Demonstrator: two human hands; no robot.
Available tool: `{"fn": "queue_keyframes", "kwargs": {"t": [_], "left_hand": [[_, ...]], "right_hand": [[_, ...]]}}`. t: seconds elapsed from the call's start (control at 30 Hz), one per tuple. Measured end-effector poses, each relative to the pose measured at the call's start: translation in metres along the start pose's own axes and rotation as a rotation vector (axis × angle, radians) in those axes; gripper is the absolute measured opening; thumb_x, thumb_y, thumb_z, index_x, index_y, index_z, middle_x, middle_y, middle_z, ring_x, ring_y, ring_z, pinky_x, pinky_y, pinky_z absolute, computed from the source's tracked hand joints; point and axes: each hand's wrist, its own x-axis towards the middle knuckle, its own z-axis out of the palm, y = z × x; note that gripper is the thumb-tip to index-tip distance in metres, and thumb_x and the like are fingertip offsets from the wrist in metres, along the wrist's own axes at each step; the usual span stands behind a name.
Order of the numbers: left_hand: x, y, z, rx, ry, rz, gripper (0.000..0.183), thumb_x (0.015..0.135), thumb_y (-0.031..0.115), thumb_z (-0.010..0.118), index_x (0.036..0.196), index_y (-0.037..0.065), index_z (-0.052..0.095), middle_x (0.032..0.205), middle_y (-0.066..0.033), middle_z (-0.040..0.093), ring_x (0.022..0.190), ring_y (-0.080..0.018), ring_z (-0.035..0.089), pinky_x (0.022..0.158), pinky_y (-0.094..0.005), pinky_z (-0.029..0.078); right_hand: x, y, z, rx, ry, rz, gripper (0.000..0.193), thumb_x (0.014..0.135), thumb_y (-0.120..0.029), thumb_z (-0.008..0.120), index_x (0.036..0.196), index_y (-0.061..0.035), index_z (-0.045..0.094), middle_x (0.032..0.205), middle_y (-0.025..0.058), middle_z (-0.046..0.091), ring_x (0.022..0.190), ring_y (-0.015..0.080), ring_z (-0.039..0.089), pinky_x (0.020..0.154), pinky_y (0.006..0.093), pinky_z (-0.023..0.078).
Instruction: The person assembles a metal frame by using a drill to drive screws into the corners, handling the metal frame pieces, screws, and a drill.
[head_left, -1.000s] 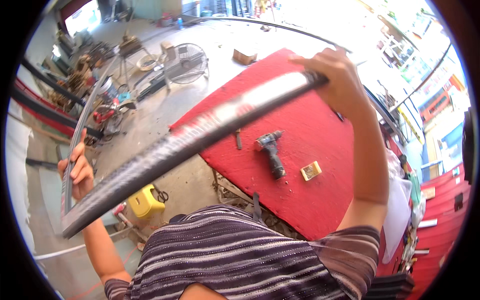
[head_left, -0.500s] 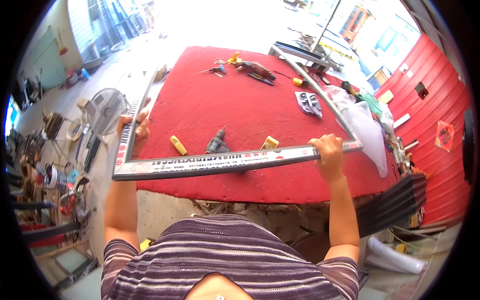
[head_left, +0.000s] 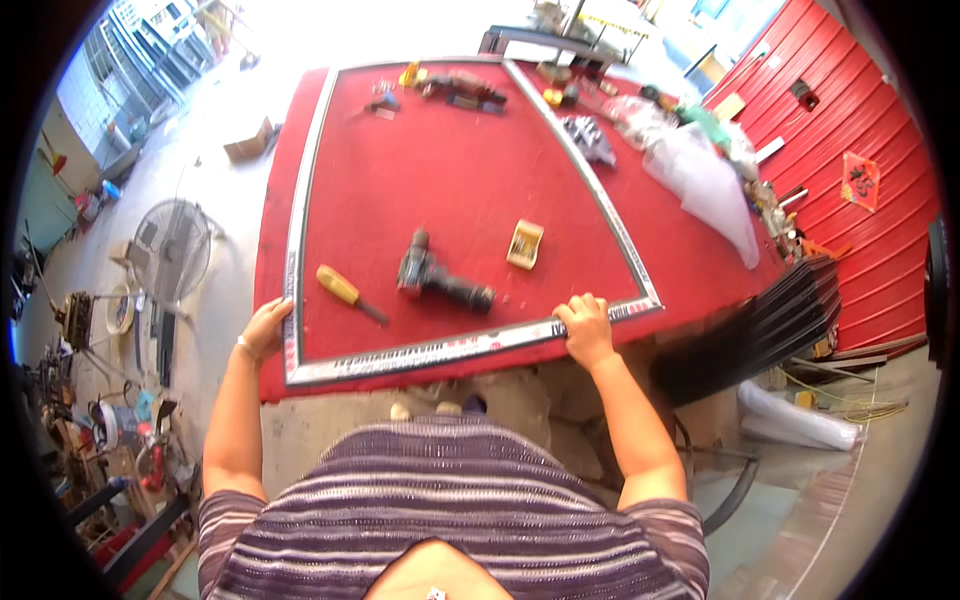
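A large rectangular metal frame [head_left: 440, 353], its bars wrapped in white printed film, lies on the red-covered table [head_left: 430, 190]. My left hand [head_left: 265, 328] grips its left bar near the front left corner. With fingers bent over the near bar, my right hand [head_left: 586, 328] holds the frame right of that bar's middle. Inside the frame's outline lie a cordless drill [head_left: 440, 278], a yellow-handled screwdriver [head_left: 345, 290] and a small yellow box [head_left: 525, 245].
Toward the far side are a reddish power tool [head_left: 465, 87] and a packet of dark parts [head_left: 588, 140]. Clear plastic sheeting [head_left: 700, 175] covers the table's right side. Dark ribbed panels [head_left: 755, 325] stand off the right edge. A floor fan [head_left: 172, 250] is at left.
The frame, held raised above the table half a second ago, has come down onto it. My right hand has shifted left along the near bar, and my view has tilted.
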Motion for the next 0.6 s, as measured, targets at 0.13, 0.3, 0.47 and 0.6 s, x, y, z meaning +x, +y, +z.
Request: {"fn": "queue_keyframes", "kwargs": {"t": [0.13,0.3,0.47,0.6], "left_hand": [[0.017,-0.054,-0.030,0.267,0.128,-0.083,0.019,0.097,0.019,0.059,0.108,0.003,0.060,0.089,-0.0002,0.063,0.074,-0.0101,0.059,0.065,-0.0269,0.049],[0.038,-0.098,-0.034,0.456,0.331,-0.064,0.030,0.087,0.025,0.070,0.101,-0.002,0.068,0.083,-0.0025,0.066,0.068,-0.0110,0.057,0.060,-0.0288,0.045],[0.043,-0.103,-0.032,0.487,0.531,0.064,0.033,0.084,0.024,0.074,0.099,-0.005,0.070,0.086,-0.0093,0.072,0.073,-0.0163,0.066,0.067,-0.0331,0.053],[0.028,-0.098,-0.015,1.227,0.850,0.314,0.029,0.081,0.020,0.073,0.103,0.003,0.066,0.094,-0.0138,0.066,0.086,-0.0274,0.065,0.079,-0.0370,0.053]], "right_hand": [[-0.023,-0.016,0.061,-0.011,-0.286,0.032,0.035,0.063,-0.008,0.075,0.095,-0.0161,0.063,0.093,0.0041,0.057,0.098,0.0256,0.054,0.087,0.0397,0.042],[-0.028,-0.015,0.089,-0.047,-0.401,0.169,0.051,0.058,-0.018,0.086,0.102,-0.0152,0.059,0.103,0.0065,0.056,0.103,0.0283,0.054,0.088,0.0425,0.045],[-0.016,-0.015,0.096,-0.040,-0.419,0.177,0.068,0.048,-0.025,0.093,0.104,-0.0121,0.057,0.105,0.0065,0.055,0.104,0.0292,0.053,0.089,0.0427,0.045],[-0.005,-0.022,0.087,-0.018,-0.498,0.255,0.080,0.045,-0.030,0.094,0.113,-0.0117,0.056,0.110,0.0069,0.055,0.108,0.0301,0.051,0.089,0.0445,0.045]]}}
